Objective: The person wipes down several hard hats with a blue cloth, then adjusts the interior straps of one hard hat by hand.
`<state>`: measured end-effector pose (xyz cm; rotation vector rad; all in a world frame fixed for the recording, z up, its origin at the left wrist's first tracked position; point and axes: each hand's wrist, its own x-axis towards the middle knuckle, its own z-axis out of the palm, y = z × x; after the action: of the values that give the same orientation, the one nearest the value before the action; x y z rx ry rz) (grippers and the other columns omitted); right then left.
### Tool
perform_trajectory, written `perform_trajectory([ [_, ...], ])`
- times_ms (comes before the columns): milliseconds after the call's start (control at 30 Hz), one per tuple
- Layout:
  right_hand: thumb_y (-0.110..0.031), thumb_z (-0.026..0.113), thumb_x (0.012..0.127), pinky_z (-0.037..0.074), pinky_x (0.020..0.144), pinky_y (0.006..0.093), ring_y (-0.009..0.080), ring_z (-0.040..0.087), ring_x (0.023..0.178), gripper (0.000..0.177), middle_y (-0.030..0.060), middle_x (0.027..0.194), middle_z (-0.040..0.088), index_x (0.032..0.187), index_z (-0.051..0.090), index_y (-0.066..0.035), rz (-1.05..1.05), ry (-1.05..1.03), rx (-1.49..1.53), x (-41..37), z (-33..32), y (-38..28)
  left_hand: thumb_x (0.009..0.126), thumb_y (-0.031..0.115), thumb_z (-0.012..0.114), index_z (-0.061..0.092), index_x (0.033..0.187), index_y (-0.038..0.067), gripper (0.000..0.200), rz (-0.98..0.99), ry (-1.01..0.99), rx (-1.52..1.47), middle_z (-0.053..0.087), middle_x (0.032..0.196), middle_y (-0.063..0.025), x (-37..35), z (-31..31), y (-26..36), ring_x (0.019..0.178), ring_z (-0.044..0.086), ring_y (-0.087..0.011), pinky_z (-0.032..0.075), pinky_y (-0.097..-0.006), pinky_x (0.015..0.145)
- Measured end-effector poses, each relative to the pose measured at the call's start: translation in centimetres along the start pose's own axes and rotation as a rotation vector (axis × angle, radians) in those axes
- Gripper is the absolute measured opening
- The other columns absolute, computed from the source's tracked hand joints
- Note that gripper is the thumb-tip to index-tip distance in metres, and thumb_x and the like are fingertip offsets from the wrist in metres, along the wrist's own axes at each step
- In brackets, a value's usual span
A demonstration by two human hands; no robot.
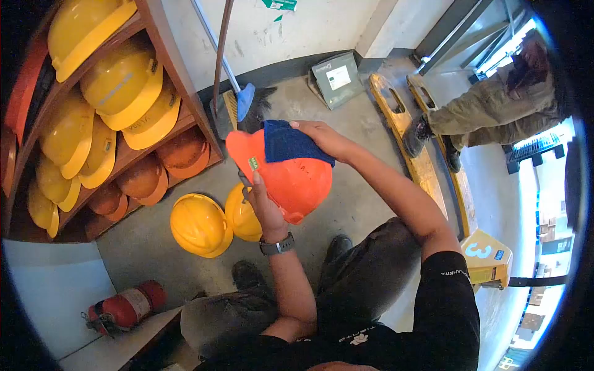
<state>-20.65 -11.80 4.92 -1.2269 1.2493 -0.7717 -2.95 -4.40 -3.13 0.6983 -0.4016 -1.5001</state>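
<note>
An orange hard hat (303, 185) is held up in front of me, its brim toward the upper left. My left hand (267, 207) grips its lower edge near the strap, fingers partly hidden behind it. A folded dark blue cloth (291, 143) lies over the top side of the shell, and my right hand (322, 139) is closed on it, pressing it against the hat. Below, two yellow hard hats (199, 224) rest on the floor, one partly hidden behind my left hand and the orange hat.
A wooden shelf (189, 123) with several yellow and orange hard hats stands at left. A fire extinguisher (130, 306) lies lower left. A blue broom (245, 102) leans near the wall. At right are a yellow pallet jack (411, 148) and another person's legs (495, 108).
</note>
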Motion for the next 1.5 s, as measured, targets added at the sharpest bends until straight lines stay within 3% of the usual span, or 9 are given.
perform_trajectory([
  [300, -0.043, 0.048, 0.103, 0.04, 0.108, 0.0371, 0.0314, 0.055, 0.126, 0.059, 0.0247, 0.134, 0.057, 0.14, 0.048, 0.002, -0.166, 0.185, -0.282, -0.4, 3.7, 1.4, 0.101, 0.05, 0.042, 0.046, 0.141, 0.008, 0.058, -0.014, 0.132, -0.37, 0.053, 0.142, -0.0124, -1.5, 2.8, 3.0, 0.128, 0.053, -0.0319, 0.042, -0.05, 0.109],
  [433, -0.037, 0.044, 0.106, 0.035, 0.112, 0.0354, 0.0303, 0.051, 0.131, 0.054, 0.0233, 0.14, 0.053, 0.145, 0.042, 0.001, -0.269, 0.169, -0.431, -1.5, 5.3, 1.2, 0.101, 0.048, 0.041, 0.045, 0.142, 0.008, 0.057, 0.011, 0.208, -0.457, 0.052, 0.142, -0.0119, -1.5, 2.9, 4.3, 0.13, 0.051, -0.0322, 0.041, -0.0498, 0.11],
  [500, -0.033, 0.045, 0.104, 0.034, 0.113, 0.0444, 0.0447, 0.044, 0.134, 0.056, 0.0311, 0.144, 0.044, 0.146, 0.038, 0.002, -0.441, 0.164, -0.562, -2.4, 6.1, 0.7, 0.101, 0.048, 0.039, 0.045, 0.141, 0.008, 0.057, 0.044, 0.229, -0.477, 0.052, 0.142, -0.0121, -1.3, 2.5, 4.6, 0.13, 0.051, -0.0324, 0.04, -0.0496, 0.11],
  [600, -0.029, 0.051, 0.101, 0.03, 0.115, 0.0484, 0.0469, 0.033, 0.14, 0.058, 0.0307, 0.153, 0.031, 0.149, 0.035, -0.001, -0.594, 0.045, -0.716, -3.7, 6.8, -0.7, 0.101, 0.049, 0.037, 0.045, 0.142, 0.008, 0.058, 0.108, 0.258, -0.495, 0.051, 0.143, -0.0127, -1.2, 1.6, 5.3, 0.131, 0.05, -0.0332, 0.039, -0.0494, 0.11],
  [833, -0.023, 0.06, 0.094, 0.022, 0.119, 0.0522, 0.049, 0.017, 0.147, 0.068, 0.0275, 0.161, 0.012, 0.153, 0.032, -0.007, -0.764, -0.181, -0.951, -4.8, 5.9, -0.1, 0.101, 0.051, 0.035, 0.043, 0.145, 0.008, 0.061, 0.113, 0.383, -0.559, 0.048, 0.147, -0.013, -1.6, 2.5, 8.3, 0.133, 0.048, -0.0339, 0.037, -0.0499, 0.112],
  [933, -0.024, 0.064, 0.092, 0.018, 0.12, 0.0524, 0.0485, 0.014, 0.148, 0.073, 0.0276, 0.161, 0.011, 0.154, 0.029, -0.007, -0.749, -0.159, -0.842, -4.4, 5.4, -0.2, 0.1, 0.053, 0.035, 0.042, 0.145, 0.009, 0.063, 0.123, 0.24, -0.594, 0.047, 0.148, -0.0128, -1.1, 1.9, 7.6, 0.134, 0.047, -0.0337, 0.036, -0.0508, 0.112],
  [1200, -0.035, 0.076, 0.083, 0.017, 0.12, 0.0507, 0.0495, 0.01, 0.149, 0.101, 0.0316, 0.161, 0.0, 0.156, 0.014, -0.001, -0.692, -0.086, -0.728, -5.1, 6.7, -0.8, 0.099, 0.054, 0.04, 0.042, 0.146, 0.009, 0.065, 0.173, 0.289, -0.571, 0.047, 0.148, -0.0138, -1.7, 4.7, 8.1, 0.134, 0.048, -0.0347, 0.036, -0.051, 0.113],
  [1433, -0.034, 0.079, 0.08, 0.017, 0.12, 0.0496, 0.0506, 0.007, 0.148, 0.106, 0.0328, 0.16, -0.004, 0.157, 0.013, -0.002, -0.644, -0.116, -0.715, -4.8, 7.3, -1.5, 0.1, 0.056, 0.039, 0.035, 0.149, 0.009, 0.068, 0.264, 0.282, -0.458, 0.042, 0.152, -0.0134, -2.2, 5.3, 7.1, 0.137, 0.044, -0.034, 0.034, -0.052, 0.115],
  [1500, -0.041, 0.076, 0.082, 0.013, 0.121, 0.0484, 0.0435, 0.002, 0.152, 0.107, 0.0283, 0.163, -0.005, 0.157, 0.011, -0.002, -0.607, -0.005, -0.687, -4.8, 7.4, -1.6, 0.101, 0.057, 0.037, 0.034, 0.149, 0.009, 0.068, 0.275, 0.279, -0.413, 0.041, 0.152, -0.0138, -2.2, 6.2, 6.3, 0.137, 0.044, -0.0335, 0.035, -0.0511, 0.114],
])
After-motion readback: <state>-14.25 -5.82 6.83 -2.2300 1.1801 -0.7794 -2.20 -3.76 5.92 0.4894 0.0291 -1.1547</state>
